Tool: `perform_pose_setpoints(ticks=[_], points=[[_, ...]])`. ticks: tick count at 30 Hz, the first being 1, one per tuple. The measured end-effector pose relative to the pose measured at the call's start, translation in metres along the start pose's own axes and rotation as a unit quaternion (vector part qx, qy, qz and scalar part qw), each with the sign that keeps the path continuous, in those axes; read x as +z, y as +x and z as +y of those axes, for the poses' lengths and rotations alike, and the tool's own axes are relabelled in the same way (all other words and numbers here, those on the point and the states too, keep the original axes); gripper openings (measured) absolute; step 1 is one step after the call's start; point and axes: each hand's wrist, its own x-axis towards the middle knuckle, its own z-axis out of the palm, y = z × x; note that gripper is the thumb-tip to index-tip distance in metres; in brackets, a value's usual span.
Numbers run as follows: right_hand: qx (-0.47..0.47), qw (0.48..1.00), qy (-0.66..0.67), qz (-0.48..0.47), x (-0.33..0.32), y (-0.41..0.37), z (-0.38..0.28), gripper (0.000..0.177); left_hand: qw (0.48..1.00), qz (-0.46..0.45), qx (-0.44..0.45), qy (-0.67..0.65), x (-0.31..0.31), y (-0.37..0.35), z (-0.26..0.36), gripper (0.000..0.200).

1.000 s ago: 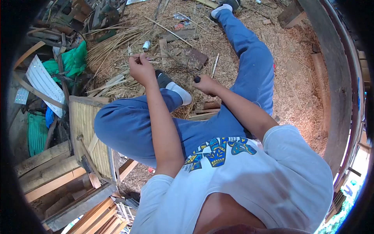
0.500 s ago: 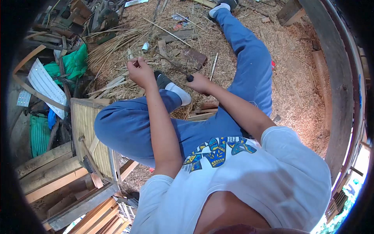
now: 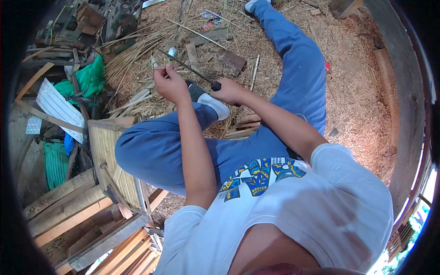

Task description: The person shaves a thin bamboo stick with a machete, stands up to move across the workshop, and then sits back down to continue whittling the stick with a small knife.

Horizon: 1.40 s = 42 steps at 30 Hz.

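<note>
**Item:** bamboo sliver (image 3: 158, 68), pinched in the fingertips of the left hand (image 3: 170, 85) and raised beyond the bent knee.

**Right hand** (image 3: 229, 91): clenched on the dark handle of a knife (image 3: 188, 68), blade slanting up to the sliver (contact too fine to confirm).

**Progress, as judged:** mid-course. A bundle of thin slivers (image 3: 130, 52) that look finished lies beyond; this one is under the blade.

**Surface:** ground (image 3: 353, 91) thick with shavings and sawdust.

**Surroundings:** woven bamboo panel (image 3: 103, 146) at left, green cloth (image 3: 89, 78), stacked planks (image 3: 64, 206), curved timber wall (image 3: 403, 114) at right.
</note>
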Motion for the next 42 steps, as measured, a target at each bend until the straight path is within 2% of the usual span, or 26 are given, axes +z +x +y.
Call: perform_pose_setpoints(ticks=[2,3,4,6,8,11,12,16,17,21,23,24,26,28,31,32,34,35,37,39,40,42], points=[[0.044,0.997,0.046,0.033,0.015,0.005,0.019,0.036,0.999,-0.013,0.023,0.031,-0.002,-0.003,0.008,0.014],[0.064,0.994,0.072,0.052,0.023,0.011,0.031,0.035,1.0,-0.019,-0.002,0.017,-0.004,-0.005,0.01,0.014],[0.119,0.989,0.085,0.029,0.018,0.015,0.038,0.033,0.999,-0.026,-0.025,0.001,-0.006,-0.008,0.013,0.014],[0.144,0.984,0.103,0.019,0.013,0.018,0.048,0.031,0.997,-0.016,-0.055,-0.047,-0.009,-0.008,0.01,0.015],[0.183,0.973,0.141,-0.004,0.004,0.008,0.029,0.029,0.998,-0.034,-0.049,-0.031,-0.007,0.0,0.007,0.014],[-0.009,0.998,0.032,0.051,0.008,0.004,0.022,0.043,0.998,-0.048,-0.027,-0.029,0.001,0.002,0.005,0.013],[-0.035,0.997,0.002,0.064,0.016,0.015,0.044,0.041,0.998,-0.049,-0.016,-0.029,0.0,0.001,0.005,0.013],[0.19,0.976,0.105,0.028,0.011,0.02,0.07,0.027,0.998,-0.039,-0.004,0.047,-0.004,0.003,0.002,0.014],[0.173,0.979,0.103,0.025,0.013,0.027,0.082,0.027,0.999,-0.033,-0.005,0.041,-0.005,0.004,-0.002,0.014],[0.093,0.993,0.06,0.036,0.003,0.01,0.044,0.032,0.999,-0.038,-0.014,0.03,0.002,0.006,-0.002,0.014],[0.027,0.997,0.055,0.047,0.007,0.003,0.039,0.033,0.999,-0.011,0.023,0.031,0.003,0.001,0.001,0.016],[0.1,0.992,0.077,0.029,0.006,-0.001,0.037,0.034,0.998,0.002,0.047,0.032,0.002,0.0,0.003,0.017],[0.155,0.985,0.066,0.04,0.012,0.011,0.078,0.034,1.0,0.018,-0.001,0.0,-0.005,-0.003,0.01,0.017],[0.196,0.975,0.106,0.025,0.003,0.012,0.079,0.034,1.0,0.022,-0.015,-0.002,-0.005,0.002,0.01,0.017],[0.132,0.989,0.052,0.029,0.007,0.011,0.069,0.034,0.999,0.01,-0.006,0.047,-0.004,0.005,0.002,0.016],[-0.021,0.996,-0.041,0.072,0.013,0.013,0.077,0.037,0.998,0.003,-0.002,0.062,-0.004,0.007,-0.002,0.016],[0.085,0.994,-0.044,0.059,0.016,0.006,0.084,0.039,0.996,-0.005,-0.004,0.089,-0.008,0.005,0.0,0.016],[0.133,0.988,-0.044,0.059,0.015,0.006,0.083,0.043,0.998,-0.002,-0.017,0.062,-0.008,0.004,0.001,0.016],[0.205,0.974,-0.043,0.087,0.016,0.015,0.119,0.039,0.999,0.005,-0.034,0.008,-0.007,0.006,-0.002,0.017],[0.252,0.962,-0.074,0.079,0.012,0.015,0.131,0.039,0.998,0.007,0.032,0.044,-0.004,0.008,-0.009,0.016],[0.264,0.963,-0.017,0.049,0.009,0.012,0.12,0.041,0.996,0.006,0.062,0.062,-0.003,0.008,-0.013,0.015],[0.174,0.984,0.002,0.042,0.006,-0.001,0.095,0.043,0.995,0.005,0.055,0.088,0.0,0.009,-0.016,0.015]])
